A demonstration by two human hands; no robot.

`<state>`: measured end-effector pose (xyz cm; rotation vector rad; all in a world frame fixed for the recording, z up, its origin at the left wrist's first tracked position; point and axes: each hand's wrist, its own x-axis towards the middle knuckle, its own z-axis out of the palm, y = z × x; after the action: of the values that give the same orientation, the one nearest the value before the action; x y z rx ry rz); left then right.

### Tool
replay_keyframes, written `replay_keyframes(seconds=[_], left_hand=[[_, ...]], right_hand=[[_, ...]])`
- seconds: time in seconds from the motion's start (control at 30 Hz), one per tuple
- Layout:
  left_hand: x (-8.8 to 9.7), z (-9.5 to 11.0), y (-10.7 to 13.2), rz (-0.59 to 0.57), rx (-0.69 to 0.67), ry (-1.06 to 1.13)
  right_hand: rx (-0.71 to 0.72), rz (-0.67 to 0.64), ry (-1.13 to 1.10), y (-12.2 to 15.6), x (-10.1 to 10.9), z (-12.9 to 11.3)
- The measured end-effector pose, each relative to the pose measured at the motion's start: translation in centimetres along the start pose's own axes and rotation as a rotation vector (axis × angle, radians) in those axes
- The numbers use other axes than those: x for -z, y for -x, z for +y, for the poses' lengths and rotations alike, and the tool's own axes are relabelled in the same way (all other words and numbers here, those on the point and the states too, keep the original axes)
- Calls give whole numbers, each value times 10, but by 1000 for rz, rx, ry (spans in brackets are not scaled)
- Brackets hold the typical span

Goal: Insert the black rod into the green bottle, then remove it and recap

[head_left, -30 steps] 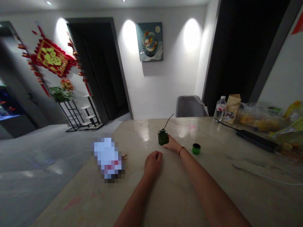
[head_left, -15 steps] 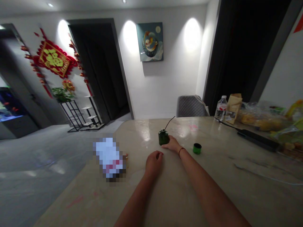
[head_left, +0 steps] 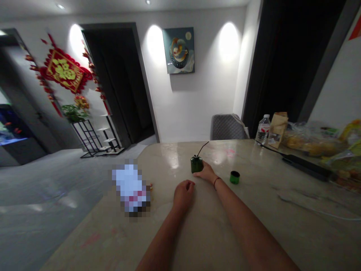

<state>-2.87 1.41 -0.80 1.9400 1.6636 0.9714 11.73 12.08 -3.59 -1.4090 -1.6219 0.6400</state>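
On the table [head_left: 214, 233] stands a small dark green glass bottle [head_left: 196, 165]. A thin dark stick [head_left: 203, 148] leans out of its neck toward the right. My right hand [head_left: 206, 172] is wrapped round the bottle's right side, low down, with a thin band on the wrist. Nearer to me, my left hand [head_left: 184, 192] rests on the table with curled fingers, thumb and forefinger close together, and nothing visible in them. It is apart from the bottle. A short green cap-like cup [head_left: 234, 177] sits to the right of my right forearm.
A blurred-out pale object [head_left: 131, 188] lies at the table's left. On the right are a black power strip-like box [head_left: 307, 166], a water bottle [head_left: 263, 129], a paper bag [head_left: 278, 130], plastic bags [head_left: 313, 139] and a white cable [head_left: 318, 213]. Behind stands a grey chair [head_left: 228, 127].
The green bottle and my right hand on it have shifted slightly to the right. The stick's tip sits a little lower. My left hand has stayed put.
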Motion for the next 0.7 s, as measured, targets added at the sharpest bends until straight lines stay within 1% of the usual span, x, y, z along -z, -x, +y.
replay_keyframes(seconds=[0.07, 0.13, 0.3, 0.5, 0.63, 0.7], left_hand=[[0, 0, 0, 7, -9, 2], [0, -1, 0, 10, -16, 9], [0, -1, 0, 9, -7, 10], [-1, -2, 1, 13, -16, -7], [0, -1, 1, 2, -30, -15], [0, -1, 1, 3, -26, -24]], right_hand=[[-22, 66, 97, 1, 0, -3], [-48, 91, 122, 1, 0, -5], [-50, 26, 80, 2, 2, -4], [-21, 82, 134, 3, 3, -3], [-39, 29, 116, 4, 4, -3], [-47, 22, 106, 5, 5, -4]])
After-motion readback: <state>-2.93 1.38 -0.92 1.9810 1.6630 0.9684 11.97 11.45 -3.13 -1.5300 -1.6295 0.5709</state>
